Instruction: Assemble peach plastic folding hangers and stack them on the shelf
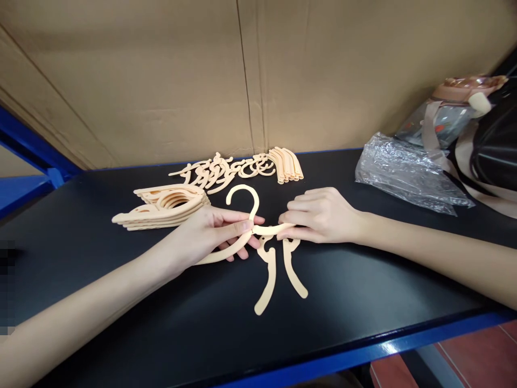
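A cream plastic hanger (253, 203) with a curved hook is between my hands above the black table. My left hand (220, 229) is closed on its middle, thumb on top at the base of the hook, and one arm of the hanger runs out below that hand. My right hand (317, 215) grips the other arm, its fingers covering that arm's end. On the table just below lie two loose curved hanger arms, a left one (269, 275) and a right one (294, 272), their upper ends partly hidden by the hands and hanger.
Stacked cream hangers (161, 207) lie left of my left hand. Behind are a heap of loose hook pieces (218, 170) and a bundle of curved pieces (286, 164). Clear plastic bags (407, 172), a strapped bottle (448, 116) and a black bag (496, 145) occupy the right. Cardboard (181, 81) stands behind.
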Demonstrator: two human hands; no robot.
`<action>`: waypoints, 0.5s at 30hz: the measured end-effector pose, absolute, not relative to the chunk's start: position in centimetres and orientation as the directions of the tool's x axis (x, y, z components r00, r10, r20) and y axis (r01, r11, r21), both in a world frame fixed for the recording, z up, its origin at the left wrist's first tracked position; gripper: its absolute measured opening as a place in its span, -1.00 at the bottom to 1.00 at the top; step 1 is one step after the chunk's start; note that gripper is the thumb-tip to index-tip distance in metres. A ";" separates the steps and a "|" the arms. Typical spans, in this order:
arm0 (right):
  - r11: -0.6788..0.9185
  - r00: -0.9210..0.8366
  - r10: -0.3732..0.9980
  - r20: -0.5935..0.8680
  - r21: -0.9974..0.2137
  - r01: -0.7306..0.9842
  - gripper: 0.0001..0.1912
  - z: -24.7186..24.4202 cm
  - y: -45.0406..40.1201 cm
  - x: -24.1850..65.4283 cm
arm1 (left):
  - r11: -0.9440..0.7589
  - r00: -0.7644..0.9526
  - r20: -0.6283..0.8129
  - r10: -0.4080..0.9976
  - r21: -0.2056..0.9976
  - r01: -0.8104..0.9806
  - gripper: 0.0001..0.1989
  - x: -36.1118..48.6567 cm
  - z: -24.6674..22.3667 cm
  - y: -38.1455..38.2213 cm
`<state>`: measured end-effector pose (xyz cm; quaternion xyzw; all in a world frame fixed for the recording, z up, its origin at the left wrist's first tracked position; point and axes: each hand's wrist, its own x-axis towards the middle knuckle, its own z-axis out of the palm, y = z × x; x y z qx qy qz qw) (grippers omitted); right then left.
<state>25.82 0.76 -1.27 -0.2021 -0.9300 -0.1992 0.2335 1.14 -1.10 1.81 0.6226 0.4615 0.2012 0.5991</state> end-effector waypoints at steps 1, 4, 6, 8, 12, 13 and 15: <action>0.839 -0.813 0.275 0.514 0.285 0.464 -0.54 -1.2 0.8 25.8 | 0.146 0.500 -0.302 0.812 0.934 0.327 -0.72 1.2 1.9 -1.1; 0.837 -0.820 0.258 0.511 0.306 0.454 -0.53 -1.1 0.9 25.8 | 0.150 0.495 -0.301 0.815 0.935 0.321 -0.77 1.5 2.1 -1.4; 0.834 -0.819 0.258 0.512 0.310 0.456 -0.54 -1.1 0.9 25.7 | 0.144 0.462 -0.289 0.839 0.935 0.323 -0.81 1.8 2.4 -1.6; 0.833 -0.816 0.263 0.514 0.306 0.461 -0.55 -1.1 0.9 25.7 | 0.137 0.425 -0.275 0.862 0.935 0.328 -0.83 2.0 2.5 -1.8; 0.838 -0.806 0.270 0.527 0.285 0.466 -0.58 -1.0 0.7 25.5 | 0.131 0.406 -0.274 0.872 0.930 0.345 -0.82 2.0 2.5 -1.8; 0.838 -0.804 0.264 0.533 0.287 0.465 -0.60 -1.0 0.6 25.5 | 0.122 0.410 -0.268 0.872 0.930 0.347 -0.82 1.9 2.4 -1.8; 0.831 -0.806 0.241 0.541 0.314 0.459 -0.63 -0.9 0.4 25.4 | 0.100 0.417 -0.252 0.873 0.931 0.352 -0.83 1.9 2.3 -1.7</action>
